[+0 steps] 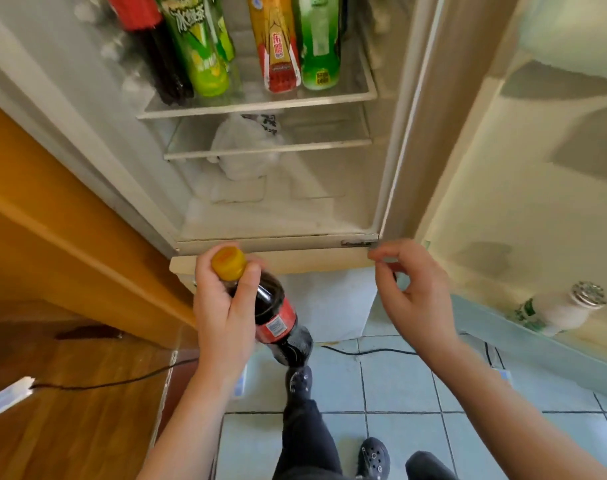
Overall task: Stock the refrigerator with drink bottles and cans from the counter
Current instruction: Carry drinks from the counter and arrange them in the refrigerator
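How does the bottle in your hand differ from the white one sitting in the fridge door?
The cola bottle is dark with a red label and yellow cap; the white bottle is pale with a silvery top. The left hand grips the cola bottle outside the fridge; the white bottle rests in the door shelf. Both are tilted.

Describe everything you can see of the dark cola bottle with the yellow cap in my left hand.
The clear plastic bottle of dark cola has a yellow cap and a red label with a white panel round its middle. It looks full. It hangs tilted, cap up, base toward the tiled floor, before the open white refrigerator. The left hand holds its neck under the cap; nothing else touches it.
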Tool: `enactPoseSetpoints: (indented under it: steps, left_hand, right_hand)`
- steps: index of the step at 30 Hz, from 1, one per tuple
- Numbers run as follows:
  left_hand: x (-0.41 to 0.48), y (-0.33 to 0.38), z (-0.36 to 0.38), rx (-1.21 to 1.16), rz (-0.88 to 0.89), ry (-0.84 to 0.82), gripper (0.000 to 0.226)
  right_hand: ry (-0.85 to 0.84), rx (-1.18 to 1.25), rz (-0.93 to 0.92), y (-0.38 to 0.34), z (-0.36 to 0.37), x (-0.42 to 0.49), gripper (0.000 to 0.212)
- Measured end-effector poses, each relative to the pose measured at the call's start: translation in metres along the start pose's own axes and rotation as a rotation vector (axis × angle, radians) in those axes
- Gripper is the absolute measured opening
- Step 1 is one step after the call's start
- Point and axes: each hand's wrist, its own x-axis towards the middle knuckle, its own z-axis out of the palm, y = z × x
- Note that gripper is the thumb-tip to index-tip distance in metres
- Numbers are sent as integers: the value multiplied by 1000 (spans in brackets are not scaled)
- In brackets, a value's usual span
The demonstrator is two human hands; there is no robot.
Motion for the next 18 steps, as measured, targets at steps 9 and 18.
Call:
enactPoseSetpoints:
  steps: [9, 18]
  left_hand:
    - [137, 4, -30, -83, 150, -8, 24]
    - [303, 38, -32, -202, 437, -148, 22]
  right_hand:
    - [-21, 4, 39, -18, 74, 102, 28]
    - [284, -58, -226, -71, 122, 251, 23]
